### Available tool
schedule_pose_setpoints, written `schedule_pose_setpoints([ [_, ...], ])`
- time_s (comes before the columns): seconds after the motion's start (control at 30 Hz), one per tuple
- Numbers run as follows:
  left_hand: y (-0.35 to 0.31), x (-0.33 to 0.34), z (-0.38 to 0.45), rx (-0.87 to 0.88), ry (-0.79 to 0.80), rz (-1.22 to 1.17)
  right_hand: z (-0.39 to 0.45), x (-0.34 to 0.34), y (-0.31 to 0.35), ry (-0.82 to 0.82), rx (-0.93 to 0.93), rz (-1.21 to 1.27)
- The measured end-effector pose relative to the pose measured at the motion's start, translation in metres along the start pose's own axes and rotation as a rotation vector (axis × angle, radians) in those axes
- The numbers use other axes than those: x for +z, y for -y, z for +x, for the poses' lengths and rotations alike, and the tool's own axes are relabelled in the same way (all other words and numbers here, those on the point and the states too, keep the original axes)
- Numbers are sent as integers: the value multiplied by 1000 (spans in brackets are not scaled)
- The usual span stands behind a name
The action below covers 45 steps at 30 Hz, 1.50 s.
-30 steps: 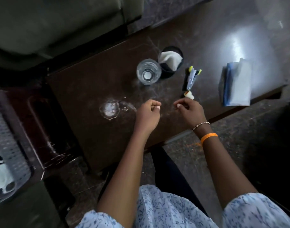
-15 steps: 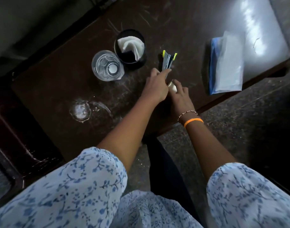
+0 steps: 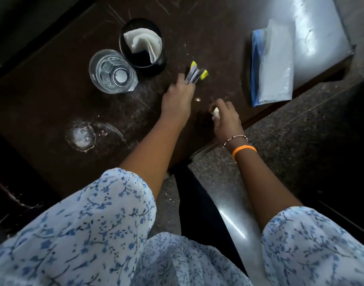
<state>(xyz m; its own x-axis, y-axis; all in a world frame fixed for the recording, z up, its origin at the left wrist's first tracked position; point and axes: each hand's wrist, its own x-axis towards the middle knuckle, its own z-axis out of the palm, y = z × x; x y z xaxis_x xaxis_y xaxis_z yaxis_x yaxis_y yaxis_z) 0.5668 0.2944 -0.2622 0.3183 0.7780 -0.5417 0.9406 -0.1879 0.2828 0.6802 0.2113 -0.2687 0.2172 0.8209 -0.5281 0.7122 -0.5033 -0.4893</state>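
Packets [image 3: 195, 74], slim, grey, yellow-tipped, sit pinched in the left hand [image 3: 178, 98]. The right hand [image 3: 226, 118], apart from it, grips a small white wad [image 3: 215, 112].

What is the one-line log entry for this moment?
left hand: grips yellow-tipped pack | right hand: holds small white piece | on table: glass, black cup, plastic bag

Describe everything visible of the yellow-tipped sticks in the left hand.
The yellow-tipped sticks are two or three slim grey-blue pieces, plastic-looking, blurred. The left hand pinches their near ends; the yellow tips fan out away from the person. They sit over the dark table, right of the black cup, not touching it.
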Motion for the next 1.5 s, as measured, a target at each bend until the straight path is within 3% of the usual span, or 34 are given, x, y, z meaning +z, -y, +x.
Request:
schedule_pose_setpoints([
  [0.1,19,9,-32,-50,4,-85,-12,9,12,75,-7,3],
  [0.4,106,23,-161,-443,-159,-565,-64,63,75,207,-76,-56],
  [0.67,198,-8,-277,-656,-478,-806,-112,131,190,311,-332,-170],
  [0.9,282,-38,-371,-811,-762,-849,-159,194,303,375,-606,-238],
  [1.1,351,-44,-420,-939,-873,-755,-192,243,364,345,-724,-161],
  [1.23,389,-42,-433,-1022,-903,-753,-202,265,390,337,-762,-139],
  [1.5,430,-46,-438,-977,-853,-808,-212,294,482,349,-868,-69],
])
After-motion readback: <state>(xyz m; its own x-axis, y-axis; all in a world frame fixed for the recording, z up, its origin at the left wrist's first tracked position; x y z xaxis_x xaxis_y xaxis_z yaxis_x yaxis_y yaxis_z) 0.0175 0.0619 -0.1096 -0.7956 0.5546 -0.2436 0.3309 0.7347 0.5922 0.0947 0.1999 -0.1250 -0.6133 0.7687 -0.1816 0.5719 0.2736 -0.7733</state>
